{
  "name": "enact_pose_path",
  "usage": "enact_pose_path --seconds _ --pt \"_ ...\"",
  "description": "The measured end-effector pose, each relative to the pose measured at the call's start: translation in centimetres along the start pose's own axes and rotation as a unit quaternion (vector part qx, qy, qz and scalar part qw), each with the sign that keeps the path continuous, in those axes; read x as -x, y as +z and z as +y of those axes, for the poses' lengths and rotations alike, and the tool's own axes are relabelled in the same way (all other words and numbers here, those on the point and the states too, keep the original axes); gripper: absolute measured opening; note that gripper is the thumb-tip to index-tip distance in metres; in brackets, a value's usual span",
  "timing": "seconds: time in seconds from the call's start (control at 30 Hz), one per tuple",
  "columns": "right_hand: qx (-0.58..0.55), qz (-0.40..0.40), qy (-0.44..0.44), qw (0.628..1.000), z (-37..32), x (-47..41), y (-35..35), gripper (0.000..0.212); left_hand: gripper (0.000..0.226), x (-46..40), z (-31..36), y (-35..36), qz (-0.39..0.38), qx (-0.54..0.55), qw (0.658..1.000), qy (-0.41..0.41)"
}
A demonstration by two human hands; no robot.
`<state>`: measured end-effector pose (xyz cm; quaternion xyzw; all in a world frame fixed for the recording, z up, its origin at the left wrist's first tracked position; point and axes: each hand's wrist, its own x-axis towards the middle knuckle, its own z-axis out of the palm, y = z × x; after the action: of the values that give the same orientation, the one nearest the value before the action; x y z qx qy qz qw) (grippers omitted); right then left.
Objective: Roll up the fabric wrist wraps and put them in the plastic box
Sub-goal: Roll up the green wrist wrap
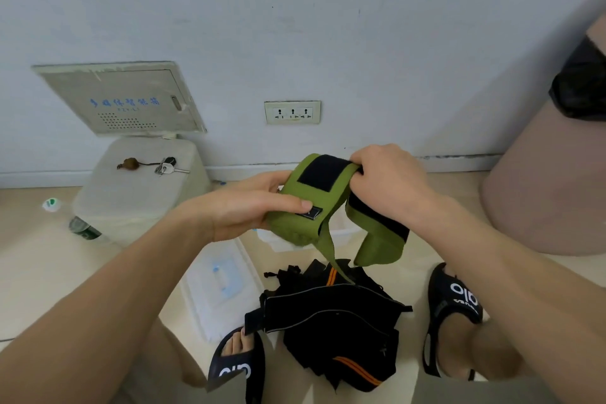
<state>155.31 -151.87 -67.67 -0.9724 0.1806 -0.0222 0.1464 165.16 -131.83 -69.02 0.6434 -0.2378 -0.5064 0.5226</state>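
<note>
**Green wrap half rolled, tail loose**

The roll could slacken if the left hand (249,207) eases its grip on the green wrap (308,203). The right hand (387,180) pinches the wrap's top edge. Both hold it above the floor, over the box (344,234) and black wraps (331,321).

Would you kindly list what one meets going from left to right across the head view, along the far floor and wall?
Green bottle cap → lying bottle → white lidded bin with keys on top → wall socket → green wrist wrap → right hand → brown round container.
</note>
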Motion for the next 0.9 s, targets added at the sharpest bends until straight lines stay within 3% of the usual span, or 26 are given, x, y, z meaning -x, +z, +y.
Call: enact_pose_path --seconds 0.23,0.33,0.47,0.63,0.67,0.7,0.8,0.9 --pt "-0.007 0.019 0.065 0.998 1.7 -0.3 -1.6 0.019 0.046 0.1 -0.5 -0.7 0.041 0.017 0.999 -0.005" --pt "-0.003 0.016 0.065 0.998 1.8 0.1 -1.4 0.021 0.035 -0.1 -0.4 -1.2 0.109 -0.071 0.991 -0.015" --pt "0.0 0.016 0.062 0.998 2.0 0.5 -1.0 0.023 0.029 -0.9 -0.9 -1.5 0.28 -0.29 0.915 -0.018" --pt "0.0 0.006 0.054 0.998 1.5 1.1 -0.7 0.03 0.03 -0.9 -1.4 -0.1 0.356 -0.482 0.799 0.047" --pt "-0.001 0.006 0.059 0.998 1.5 1.0 -0.8 0.03 0.031 -0.7 -1.2 0.2 0.348 -0.481 0.803 0.06" --pt "-0.002 0.006 0.063 0.998 1.5 0.9 -0.8 0.03 0.036 -0.6 -0.9 0.7 0.325 -0.444 0.833 0.058" --pt "-0.001 0.004 0.072 0.997 1.4 0.6 -0.7 0.028 0.054 -0.1 0.3 2.7 0.142 -0.206 0.968 -0.028" --pt "0.005 0.011 0.068 0.998 1.1 0.4 -0.4 0.03 0.071 -0.2 -0.3 4.3 -0.013 -0.1 0.989 -0.113"
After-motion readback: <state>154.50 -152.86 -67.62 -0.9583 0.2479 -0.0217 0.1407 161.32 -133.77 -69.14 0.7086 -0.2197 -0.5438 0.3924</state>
